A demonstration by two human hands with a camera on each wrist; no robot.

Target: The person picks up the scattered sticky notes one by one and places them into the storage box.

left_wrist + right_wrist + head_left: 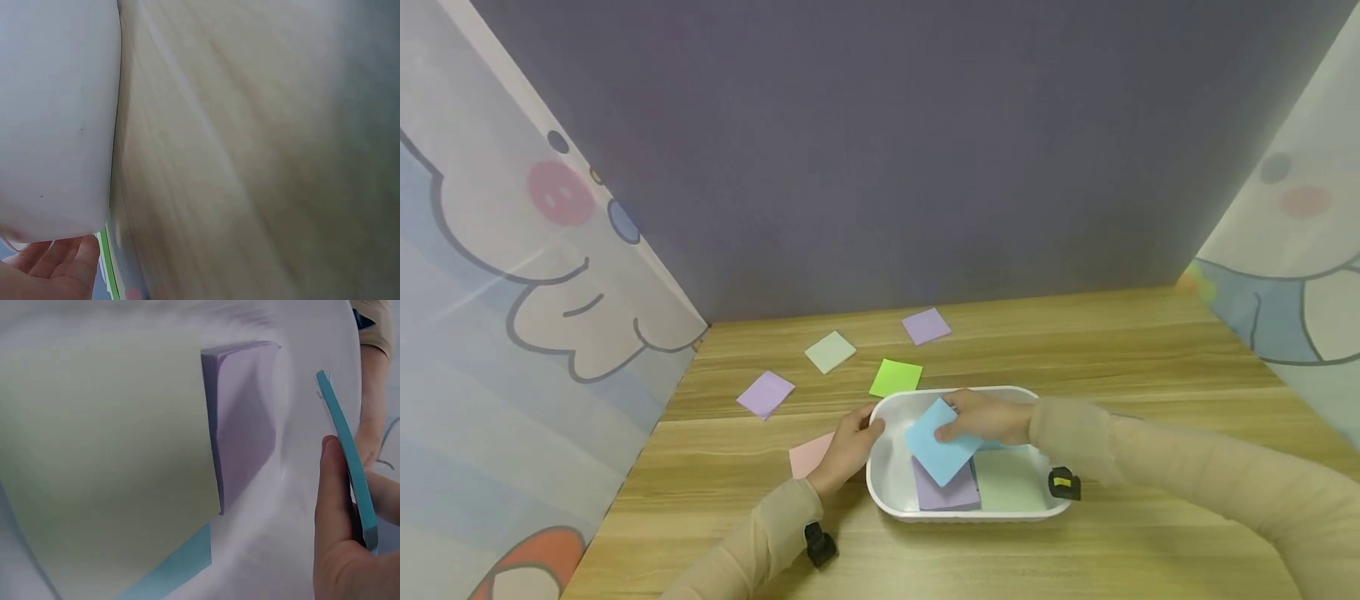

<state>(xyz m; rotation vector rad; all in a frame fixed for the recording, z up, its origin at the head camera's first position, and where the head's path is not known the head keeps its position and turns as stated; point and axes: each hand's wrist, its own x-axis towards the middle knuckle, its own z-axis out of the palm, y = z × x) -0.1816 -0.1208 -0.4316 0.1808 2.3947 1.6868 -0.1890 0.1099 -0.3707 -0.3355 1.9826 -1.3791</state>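
A white plastic basin (887,492) stands on the wooden table with sticky note pads inside. My left hand (850,450) grips its left rim, thumb at the edge. Over the basin my right hand (981,417) pinches a blue sticky note pad (942,446) between thumb and fingers; the right wrist view shows this pad (347,447) edge-on. Below it a purple pad (946,490) lies in the basin beside a pale green pad (1011,481). Part of another blue pad (181,565) shows under the pale green one. In the left wrist view my fingers (78,265) curl at the basin wall (56,125).
Left of and behind the basin lie a pink pad (808,455), a bright green pad (896,378), a pale green pad (831,352) and two purple pads, one left (766,394) and one farther back (927,326). A dark partition (910,167) borders the table's far edge.
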